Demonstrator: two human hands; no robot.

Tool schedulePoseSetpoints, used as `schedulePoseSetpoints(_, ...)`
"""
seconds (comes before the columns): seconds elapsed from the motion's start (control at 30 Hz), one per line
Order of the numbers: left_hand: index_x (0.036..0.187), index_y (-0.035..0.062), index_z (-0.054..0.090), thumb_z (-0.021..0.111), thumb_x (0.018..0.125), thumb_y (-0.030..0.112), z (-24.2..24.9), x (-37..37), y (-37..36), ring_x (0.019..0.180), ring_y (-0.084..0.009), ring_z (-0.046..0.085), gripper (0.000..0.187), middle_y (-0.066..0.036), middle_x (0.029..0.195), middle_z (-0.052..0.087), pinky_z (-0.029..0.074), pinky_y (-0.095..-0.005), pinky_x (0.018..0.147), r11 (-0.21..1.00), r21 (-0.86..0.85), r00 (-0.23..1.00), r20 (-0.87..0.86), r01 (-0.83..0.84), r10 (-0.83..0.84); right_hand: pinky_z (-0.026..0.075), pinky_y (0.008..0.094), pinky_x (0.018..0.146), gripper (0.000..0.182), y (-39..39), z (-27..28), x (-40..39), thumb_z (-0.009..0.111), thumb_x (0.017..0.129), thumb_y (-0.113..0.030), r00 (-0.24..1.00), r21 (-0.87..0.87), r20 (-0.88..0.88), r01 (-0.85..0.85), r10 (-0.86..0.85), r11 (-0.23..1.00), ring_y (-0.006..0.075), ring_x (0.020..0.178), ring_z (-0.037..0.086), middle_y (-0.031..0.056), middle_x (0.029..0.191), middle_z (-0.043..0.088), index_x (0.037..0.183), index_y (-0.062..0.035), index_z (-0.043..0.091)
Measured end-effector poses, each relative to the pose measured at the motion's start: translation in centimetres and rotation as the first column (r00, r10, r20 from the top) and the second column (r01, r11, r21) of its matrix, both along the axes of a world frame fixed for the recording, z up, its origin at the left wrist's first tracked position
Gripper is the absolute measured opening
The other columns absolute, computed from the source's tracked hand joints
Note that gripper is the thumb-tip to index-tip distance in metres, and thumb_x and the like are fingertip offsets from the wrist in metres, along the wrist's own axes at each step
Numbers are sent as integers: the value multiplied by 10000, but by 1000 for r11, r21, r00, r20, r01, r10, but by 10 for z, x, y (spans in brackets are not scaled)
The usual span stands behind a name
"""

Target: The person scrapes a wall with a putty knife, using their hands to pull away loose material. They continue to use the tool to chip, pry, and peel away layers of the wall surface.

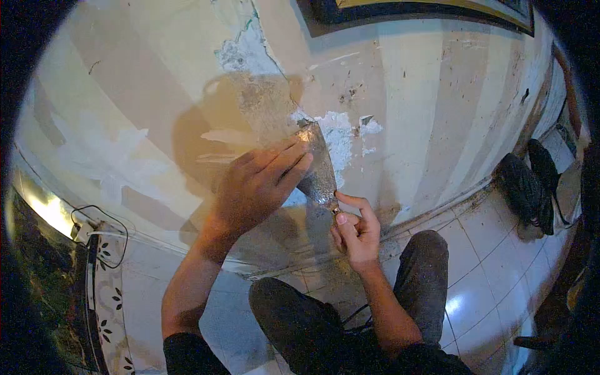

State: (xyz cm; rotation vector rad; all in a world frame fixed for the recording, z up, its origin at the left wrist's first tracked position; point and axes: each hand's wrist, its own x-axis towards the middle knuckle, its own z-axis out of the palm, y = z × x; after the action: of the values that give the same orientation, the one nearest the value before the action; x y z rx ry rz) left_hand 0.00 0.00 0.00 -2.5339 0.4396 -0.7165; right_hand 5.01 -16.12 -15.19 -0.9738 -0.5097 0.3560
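Note:
A metal scraper (319,164) with a broad blade lies against the striped wall (412,106), its wide end up at a patch of peeling paint (338,134). My right hand (357,232) is closed around the scraper's short handle, with the thumb near the base of the blade. The fingers of my left hand (262,181) are stretched out and rest on the left side of the blade near its upper end. Bare plaster (242,53) shows above, along a crack that runs down to the blade.
A dark picture frame (412,19) hangs at the top. Dark shoes (528,190) stand on the tiled floor (478,250) at the right. At the left, a cable (127,234) runs from a white plug beside a floral-patterned strip. My knees are below my hands.

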Motion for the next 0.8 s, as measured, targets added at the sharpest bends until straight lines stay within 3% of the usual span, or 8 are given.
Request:
schedulePoseSetpoints(0.3,1063,101,629,600,767,132,9,1,-5,1089,-162,553,298,-10,1110,586,507,-289,816,991,110,994,60,82,-89,272,205,434,307,0,1,4,532,929,-107,1000,24,-16,-23,23,999,34,480,363,-39,565,454,1225,-44,484)
schedulePoseSetpoints(0.4,1034,98,637,601,774,135,11,3,-9,1085,-156,558,265,-6,1107,590,528,-284,763,991,115,996,57,63,-70,257,200,437,307,-2,2,8,537,925,-104,993,111,-76,-77,86,991,28,483,358,-41,566,450,1223,-45,488)
schedulePoseSetpoints(0.47,1035,102,628,597,777,133,10,5,-10,1075,-147,566,262,-8,1127,587,542,-283,719,992,118,998,41,51,-56,351,204,484,291,-1,-5,11,554,910,-97,999,36,40,28,-30,999,49,541,446,-10,642,534,1194,-42,530)
schedulePoseSetpoints(0.5,1035,102,628,597,777,133,9,5,-8,1075,-147,566,262,-8,1127,587,542,-283,719,992,118,998,45,46,-52,351,204,484,291,3,-8,11,554,910,-97,999,37,43,24,-25,999,49,541,446,-10,642,534,1194,-42,530)
schedulePoseSetpoints(0.57,1039,99,616,591,781,133,1,6,0,1066,-148,577,262,-16,1142,589,547,-272,713,995,90,998,42,50,-53,451,233,606,276,13,-19,14,573,889,-83,926,-61,277,284,-257,957,96,672,548,49,815,634,1159,-25,570)
schedulePoseSetpoints(0.6,1039,99,616,591,781,133,-3,7,3,1066,-148,577,262,-16,1142,589,547,-272,713,994,93,997,48,49,-54,451,233,606,276,18,-24,13,573,889,-83,924,-58,283,285,-258,957,96,672,548,49,815,634,1159,-25,570)
schedulePoseSetpoints(0.67,1046,97,605,587,777,135,-5,12,10,1064,-152,584,272,-23,1156,590,542,-266,745,994,53,992,76,92,-96,477,274,773,274,32,-35,14,588,873,-76,925,-76,252,310,-283,948,152,860,598,110,1041,647,1141,-17,589)
schedulePoseSetpoints(0.8,1020,94,611,590,775,138,-2,9,11,1068,-162,586,250,-29,1157,592,531,-260,779,990,108,991,93,87,-97,465,300,854,286,53,-48,7,590,870,-75,901,4,262,357,-345,934,182,975,597,146,1123,621,1149,-9,581)
